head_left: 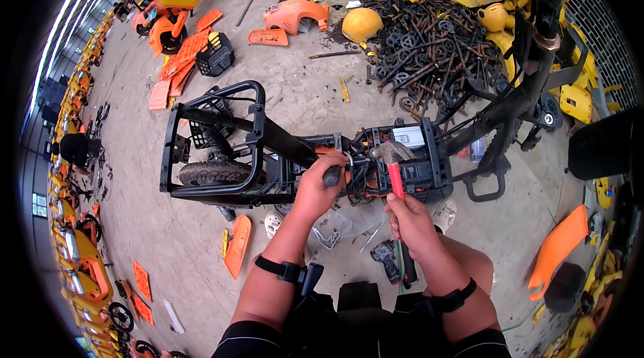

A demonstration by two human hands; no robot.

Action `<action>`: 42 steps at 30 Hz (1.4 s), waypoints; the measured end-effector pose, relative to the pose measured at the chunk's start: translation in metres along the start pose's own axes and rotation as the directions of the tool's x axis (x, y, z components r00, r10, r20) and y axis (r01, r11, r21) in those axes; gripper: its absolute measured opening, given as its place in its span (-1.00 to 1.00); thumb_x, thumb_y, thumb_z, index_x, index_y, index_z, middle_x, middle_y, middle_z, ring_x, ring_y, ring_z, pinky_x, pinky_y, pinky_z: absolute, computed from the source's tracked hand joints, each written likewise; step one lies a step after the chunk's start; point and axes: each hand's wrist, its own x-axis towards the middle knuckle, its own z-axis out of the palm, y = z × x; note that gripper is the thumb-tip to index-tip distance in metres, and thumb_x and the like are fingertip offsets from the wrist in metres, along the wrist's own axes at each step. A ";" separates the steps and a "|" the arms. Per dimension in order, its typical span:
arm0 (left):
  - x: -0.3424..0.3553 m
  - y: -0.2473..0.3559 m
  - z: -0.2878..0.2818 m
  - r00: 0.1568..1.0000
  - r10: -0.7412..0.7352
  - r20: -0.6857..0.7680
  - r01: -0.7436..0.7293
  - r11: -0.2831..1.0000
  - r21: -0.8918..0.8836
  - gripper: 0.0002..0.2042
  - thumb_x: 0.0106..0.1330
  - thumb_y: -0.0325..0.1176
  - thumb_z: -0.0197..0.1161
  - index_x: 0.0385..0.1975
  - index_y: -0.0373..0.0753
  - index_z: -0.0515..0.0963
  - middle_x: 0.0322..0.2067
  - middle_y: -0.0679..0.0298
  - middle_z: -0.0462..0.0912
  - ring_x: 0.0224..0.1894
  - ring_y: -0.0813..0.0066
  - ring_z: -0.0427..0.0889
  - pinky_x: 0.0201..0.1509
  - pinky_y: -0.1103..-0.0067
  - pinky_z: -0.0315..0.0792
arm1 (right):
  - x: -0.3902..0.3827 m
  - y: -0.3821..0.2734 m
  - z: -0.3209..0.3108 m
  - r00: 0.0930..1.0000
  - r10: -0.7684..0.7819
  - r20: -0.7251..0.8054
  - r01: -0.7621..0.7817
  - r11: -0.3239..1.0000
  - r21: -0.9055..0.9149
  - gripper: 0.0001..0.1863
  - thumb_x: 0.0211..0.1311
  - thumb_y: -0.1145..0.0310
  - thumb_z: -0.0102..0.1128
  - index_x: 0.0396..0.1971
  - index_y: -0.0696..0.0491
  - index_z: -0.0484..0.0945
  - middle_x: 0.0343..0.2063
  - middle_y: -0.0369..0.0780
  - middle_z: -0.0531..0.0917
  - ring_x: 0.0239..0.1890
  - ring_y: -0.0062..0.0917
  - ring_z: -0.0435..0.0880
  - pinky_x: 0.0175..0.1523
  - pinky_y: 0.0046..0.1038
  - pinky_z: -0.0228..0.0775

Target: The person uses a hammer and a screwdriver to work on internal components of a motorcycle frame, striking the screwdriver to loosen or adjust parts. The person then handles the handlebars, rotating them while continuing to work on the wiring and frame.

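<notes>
A stripped black scooter frame [258,126] lies across the floor in front of me, with a rear wheel [215,171] at its left. My left hand [320,177] grips a dark bar-shaped tool [331,177] over the middle of the frame; its far end is hard to make out. My right hand [409,220] holds a hammer [396,178] by its red and black handle, its metal head above the middle of the frame, just right of my left hand. A silver box [407,136] sits in the frame behind the hammer head.
A pile of rusty metal parts [436,43], a yellow helmet-like shell [361,24], and orange panels [558,251] lie around. A drill [384,261] rests near my feet. Yellow scooters [87,257] line the left wall, where another person [75,149] crouches. A black tire [600,147] stands at right.
</notes>
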 end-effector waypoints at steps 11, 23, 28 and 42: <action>0.002 0.001 -0.003 1.000 -0.020 0.003 0.020 1.000 0.019 -0.73 0.15 -0.67 0.32 -0.18 -0.26 0.52 -0.08 0.13 0.69 0.17 0.08 0.62 0.24 0.36 0.46 | 0.006 0.002 -0.001 1.000 -0.009 0.015 0.009 1.000 0.010 -0.67 0.50 0.09 0.09 -0.34 0.05 0.50 -0.69 -0.41 0.38 -0.72 -0.76 0.31 -0.61 -0.65 0.13; 0.003 -0.004 -0.006 0.999 -0.043 -0.016 0.042 0.998 -0.038 -0.80 0.24 -0.66 0.26 -0.17 -0.30 0.54 -0.11 0.14 0.69 0.19 0.13 0.61 0.24 0.39 0.45 | 0.006 -0.001 0.002 1.000 -0.011 0.020 0.011 1.000 0.001 -0.68 0.50 0.10 0.08 -0.32 0.07 0.49 -0.67 -0.40 0.39 -0.70 -0.76 0.32 -0.59 -0.64 0.16; 0.003 -0.005 -0.005 0.999 -0.045 -0.023 0.044 0.998 -0.045 -0.80 0.24 -0.66 0.26 -0.17 -0.30 0.54 -0.10 0.14 0.69 0.19 0.13 0.61 0.26 0.39 0.44 | 0.006 -0.001 0.002 1.000 -0.003 0.021 0.003 1.000 0.007 -0.68 0.50 0.10 0.09 -0.31 0.08 0.50 -0.67 -0.40 0.39 -0.69 -0.76 0.32 -0.58 -0.64 0.17; 0.004 -0.009 -0.007 0.994 -0.098 -0.037 0.093 0.988 -0.127 -0.81 0.26 -0.66 0.26 -0.17 -0.30 0.53 -0.09 0.15 0.68 0.19 0.17 0.61 0.25 0.41 0.44 | 0.007 -0.003 0.004 1.000 0.006 0.026 -0.006 1.000 0.009 -0.68 0.50 0.11 0.10 -0.31 0.08 0.49 -0.66 -0.41 0.38 -0.67 -0.77 0.31 -0.57 -0.65 0.16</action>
